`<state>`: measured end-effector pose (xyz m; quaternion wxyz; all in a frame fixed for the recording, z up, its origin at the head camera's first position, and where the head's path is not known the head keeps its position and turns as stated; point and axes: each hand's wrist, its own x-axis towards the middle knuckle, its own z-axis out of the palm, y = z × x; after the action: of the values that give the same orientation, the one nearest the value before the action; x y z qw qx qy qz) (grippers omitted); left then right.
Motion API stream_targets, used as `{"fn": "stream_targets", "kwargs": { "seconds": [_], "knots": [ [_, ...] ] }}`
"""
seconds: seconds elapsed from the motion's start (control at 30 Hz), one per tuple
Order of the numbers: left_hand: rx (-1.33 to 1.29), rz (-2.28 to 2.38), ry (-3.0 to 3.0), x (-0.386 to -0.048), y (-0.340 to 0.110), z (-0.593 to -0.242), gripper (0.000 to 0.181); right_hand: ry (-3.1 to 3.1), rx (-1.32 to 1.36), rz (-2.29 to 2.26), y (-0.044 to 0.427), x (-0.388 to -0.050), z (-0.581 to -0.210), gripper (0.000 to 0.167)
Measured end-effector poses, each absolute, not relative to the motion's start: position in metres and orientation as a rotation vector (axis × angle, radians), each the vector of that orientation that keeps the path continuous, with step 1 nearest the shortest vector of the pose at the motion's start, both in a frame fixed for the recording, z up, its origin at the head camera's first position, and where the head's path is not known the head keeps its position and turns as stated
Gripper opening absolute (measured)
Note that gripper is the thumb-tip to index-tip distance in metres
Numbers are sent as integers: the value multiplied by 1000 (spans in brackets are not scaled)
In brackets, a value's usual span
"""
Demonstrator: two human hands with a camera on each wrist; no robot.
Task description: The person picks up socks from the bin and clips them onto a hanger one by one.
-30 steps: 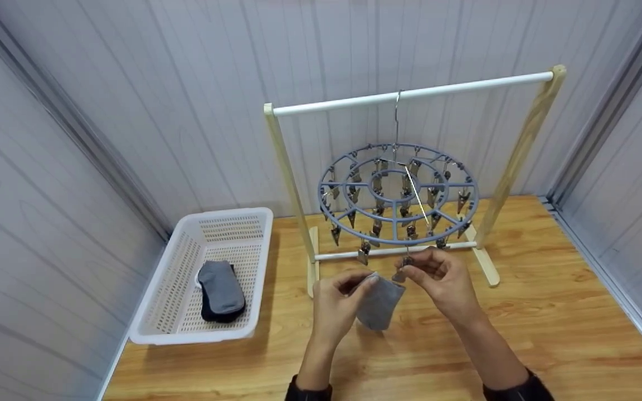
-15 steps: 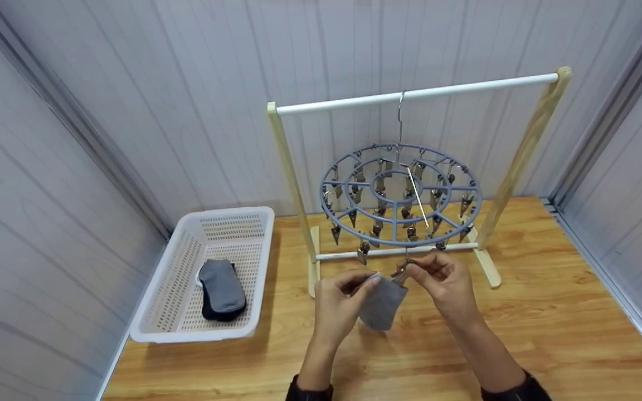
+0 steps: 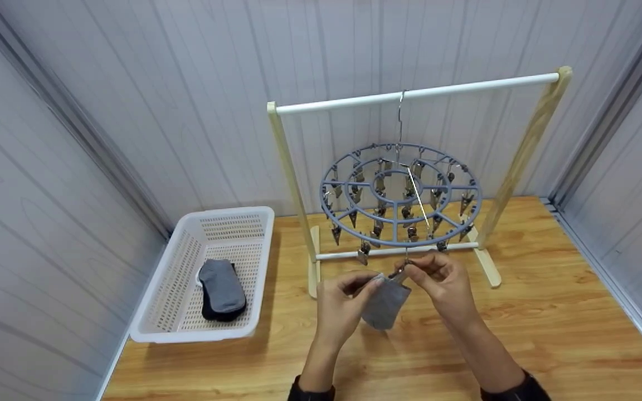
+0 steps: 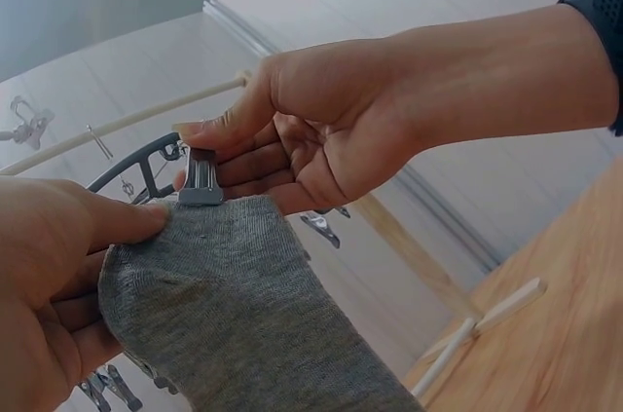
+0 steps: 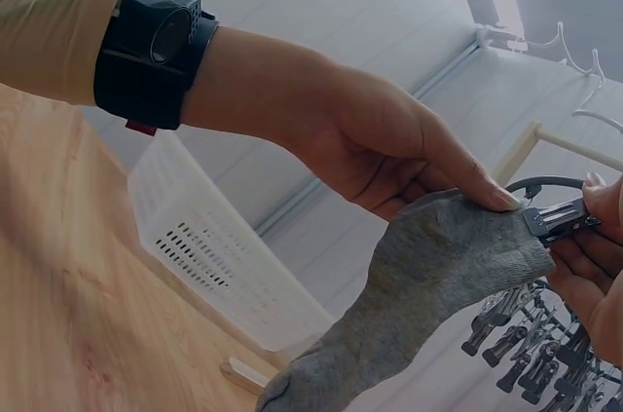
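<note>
The left hand (image 3: 339, 303) pinches a grey sock (image 3: 386, 303) by its top edge, thumb in front. The right hand (image 3: 444, 284) holds a metal clip (image 3: 399, 273) that hangs from the front rim of a round blue-grey clip hanger (image 3: 394, 220). In the left wrist view the clip (image 4: 201, 178) lies over the edge of the sock (image 4: 263, 305), between the right hand (image 4: 331, 120) and the left thumb. The right wrist view has the clip (image 5: 557, 220) at the cuff of the sock (image 5: 419, 285), which hangs down.
A wooden stand with a white rod (image 3: 421, 93) carries the hanger, with several other clips around its rings. To the left, a white basket (image 3: 265, 267) contains a grey sock (image 3: 223, 287) on dark cloth. Walls stand behind and at both sides.
The sock and left hand have moved slightly right, to the clip. The clip in the right hand has tilted and now meets the sock's top edge.
</note>
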<state>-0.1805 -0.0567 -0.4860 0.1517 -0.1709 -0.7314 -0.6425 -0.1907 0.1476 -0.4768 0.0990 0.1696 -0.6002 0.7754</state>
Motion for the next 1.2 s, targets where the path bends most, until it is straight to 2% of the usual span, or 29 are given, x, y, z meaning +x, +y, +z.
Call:
{"fn": "stream_targets", "kwargs": {
  "seconds": [0.6,1.2],
  "knots": [
    [-583,-1749,-2027,-179,-54,-483,10,-1823,453,2296,144,-187,-476,12],
    [-582,-1769,-2028,-177,-54,-481,11,-1834,516,2311,144,-187,-476,16]
  ]
}}
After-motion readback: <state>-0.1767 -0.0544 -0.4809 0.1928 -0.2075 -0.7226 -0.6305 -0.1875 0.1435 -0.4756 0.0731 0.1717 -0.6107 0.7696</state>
